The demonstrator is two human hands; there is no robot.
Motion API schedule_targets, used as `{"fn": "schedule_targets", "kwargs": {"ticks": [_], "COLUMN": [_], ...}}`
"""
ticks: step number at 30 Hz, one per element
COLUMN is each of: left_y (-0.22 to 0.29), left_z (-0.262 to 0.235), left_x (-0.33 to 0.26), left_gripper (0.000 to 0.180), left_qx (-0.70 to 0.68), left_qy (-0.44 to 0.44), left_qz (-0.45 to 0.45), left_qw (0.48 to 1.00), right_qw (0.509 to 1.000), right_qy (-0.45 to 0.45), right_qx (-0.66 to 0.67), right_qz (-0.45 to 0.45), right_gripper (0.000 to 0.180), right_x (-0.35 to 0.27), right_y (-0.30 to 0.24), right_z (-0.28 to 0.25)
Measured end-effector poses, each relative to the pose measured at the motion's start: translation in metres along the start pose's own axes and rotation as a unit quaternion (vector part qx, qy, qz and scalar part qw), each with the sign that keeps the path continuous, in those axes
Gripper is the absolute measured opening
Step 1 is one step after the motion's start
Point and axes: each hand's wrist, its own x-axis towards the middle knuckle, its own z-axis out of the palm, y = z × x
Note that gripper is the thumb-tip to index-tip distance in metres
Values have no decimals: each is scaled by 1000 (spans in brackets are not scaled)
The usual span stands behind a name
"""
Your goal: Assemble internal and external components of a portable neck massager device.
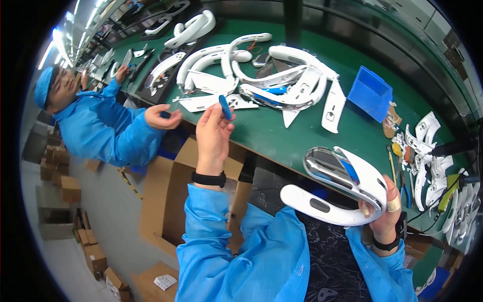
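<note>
Blue sliver of a piece (225,107), pinched between thumb and fingers of your left hand (215,133), and it's tipped nearly upright! Over on the other side, your right hand (388,204) grips the white U-shaped device (371,185) by its bend, both arms of it pointing left, long axis running roughly left to right. So the piece sits up and to the left of the device, well apart, your left hand much the nearer, and nothing visible blocks the space between. Behind, white housings (302,90) crowd the green counter (261,133), a blue bin (370,95) to their right. Left of you, a co-worker's open hand (162,118); below, an open carton (163,196).
</note>
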Motion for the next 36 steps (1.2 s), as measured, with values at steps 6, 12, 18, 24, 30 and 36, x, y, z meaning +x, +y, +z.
{"fn": "schedule_targets", "kwargs": {"ticks": [6,12,18,24,30,36], "left_y": [13,21,26,26,17,-19], "left_z": [7,-11,-27,-39,68,170], "left_x": [-8,-2,6,17,-95,-159], "left_gripper": [19,27,35,29,54,124], "left_qx": [-46,-77,-112,-178,-74,-77], "left_qy": [80,139,167,108,-77,-214], "left_qz": [88,133,131,120,44,-93], "left_qw": [992,978,971,971,993,969], "right_qw": [999,999,1000,999,998,994], "right_qy": [-21,-15,-6,10,-54,-109], "right_qx": [46,33,27,49,28,12], "right_qz": [-11,-2,3,20,11,13], "right_gripper": [61,63,62,60,59,58], "right_x": [1,1,-1,-4,11,19], "right_y": [6,2,0,-5,-12,-25], "right_z": [0,4,7,8,14,23]}}
